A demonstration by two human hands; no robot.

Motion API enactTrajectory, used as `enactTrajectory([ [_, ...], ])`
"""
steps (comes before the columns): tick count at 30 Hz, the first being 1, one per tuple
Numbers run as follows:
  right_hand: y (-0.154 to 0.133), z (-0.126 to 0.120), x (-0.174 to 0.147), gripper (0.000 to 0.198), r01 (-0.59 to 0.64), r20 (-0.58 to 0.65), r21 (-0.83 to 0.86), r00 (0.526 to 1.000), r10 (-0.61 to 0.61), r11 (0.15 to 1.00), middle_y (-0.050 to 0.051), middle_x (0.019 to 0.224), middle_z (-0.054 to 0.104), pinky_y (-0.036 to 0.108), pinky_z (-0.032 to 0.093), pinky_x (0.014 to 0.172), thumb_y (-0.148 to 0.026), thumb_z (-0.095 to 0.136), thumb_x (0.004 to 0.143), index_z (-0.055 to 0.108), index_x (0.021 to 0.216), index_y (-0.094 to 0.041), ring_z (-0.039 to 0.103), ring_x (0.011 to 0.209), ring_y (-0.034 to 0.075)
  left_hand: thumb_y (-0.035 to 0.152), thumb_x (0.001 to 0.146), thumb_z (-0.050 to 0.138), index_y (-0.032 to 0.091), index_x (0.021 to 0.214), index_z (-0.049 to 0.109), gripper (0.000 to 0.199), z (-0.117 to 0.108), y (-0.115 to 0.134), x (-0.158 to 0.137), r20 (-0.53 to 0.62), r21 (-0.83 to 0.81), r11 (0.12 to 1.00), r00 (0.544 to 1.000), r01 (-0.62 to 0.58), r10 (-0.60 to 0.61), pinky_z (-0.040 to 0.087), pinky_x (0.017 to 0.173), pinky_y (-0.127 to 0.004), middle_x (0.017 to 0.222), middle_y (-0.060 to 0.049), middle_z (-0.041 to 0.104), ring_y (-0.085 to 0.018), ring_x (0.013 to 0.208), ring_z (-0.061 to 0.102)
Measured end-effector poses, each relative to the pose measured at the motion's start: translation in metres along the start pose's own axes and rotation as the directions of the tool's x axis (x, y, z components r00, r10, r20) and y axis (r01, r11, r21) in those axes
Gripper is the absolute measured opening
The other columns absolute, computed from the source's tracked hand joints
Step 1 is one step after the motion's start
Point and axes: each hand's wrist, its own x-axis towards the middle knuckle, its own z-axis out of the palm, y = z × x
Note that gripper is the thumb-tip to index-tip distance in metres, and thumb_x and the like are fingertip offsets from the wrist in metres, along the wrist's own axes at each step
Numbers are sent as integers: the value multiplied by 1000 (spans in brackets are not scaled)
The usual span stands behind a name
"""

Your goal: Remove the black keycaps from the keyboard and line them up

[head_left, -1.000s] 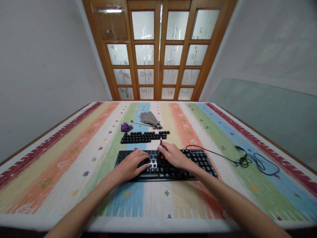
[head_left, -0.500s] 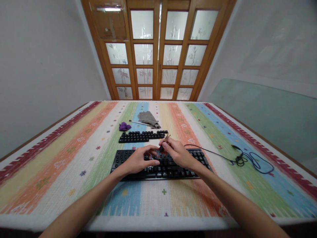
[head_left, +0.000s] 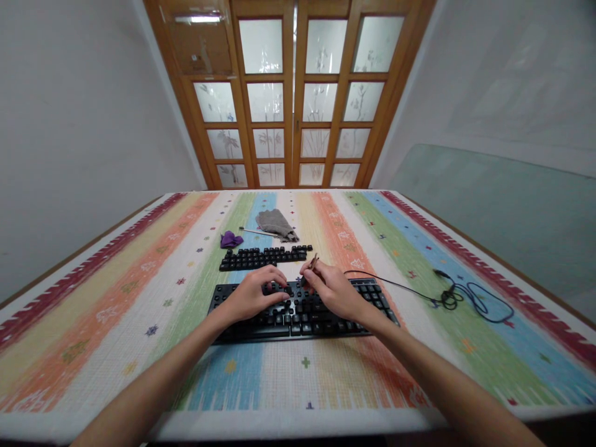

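A black keyboard [head_left: 261, 332] lies in front of me, with keycaps gone from much of its left and upper part and bare switches showing. My right hand [head_left: 328, 288] is closed on a slim brownish tool [head_left: 315, 261] with a dark lower end, held above the keyboard's middle. Its exact kind does not show. My left hand [head_left: 258, 292] rests over the left-centre of the keyboard, thumb and fingers curved and apart, with no object visible in its grasp. Behind the keyboard, several loose black keycaps [head_left: 251, 259] stand in rows.
Beyond the keycaps lie a purple cloth [head_left: 231, 239], a thin stick-like tool [head_left: 258, 231] and a crumpled grey cloth [head_left: 277, 223]. To the right, the keyboard's coiled cable [head_left: 449, 298] lies on the striped tablecloth [head_left: 186, 347].
My left hand has drawn left, away from my right hand, uncovering switches at the keyboard's middle. My right hand stays closed on the tool, its dark end slightly lower. The view has shifted slightly.
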Motion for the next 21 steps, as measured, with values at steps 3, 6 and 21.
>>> enactTrajectory([
  [3, 2, 0, 0, 21, -5, -20, -34, 1000, 4, 999, 2, 74, 62, 28, 41, 67, -30, 42, 99, 54, 88, -18, 59, 68, 16, 27, 84, 67, 18, 91, 68, 11, -6, -13, 11, -50, 160, 985, 996, -59, 68, 50, 83, -32, 101, -6, 64, -18, 95, 60],
  [6, 4, -1, -2, 20, -12, -17, -27, 1000, 11, 1000, 2, 74, 62, 27, 41, 67, -30, 42, 99, 55, 88, -18, 59, 68, 16, 22, 83, 66, 17, 89, 67, 7, -7, -32, 24, -22, 324, 940, 992, -109, 123, 46, 94, -38, 103, -7, 61, -21, 102, 57],
  [21, -2, -10, -16, 22, 0, 26, -52, 1000, 1, 999, 2, 75, 60, 27, 41, 67, -30, 41, 99, 56, 89, -17, 57, 67, 15, 15, 84, 60, 13, 80, 72, 13, 4, -63, 53, 105, 602, 789, 991, -126, 78, 47, 89, -37, 97, -10, 59, -23, 94, 54],
])
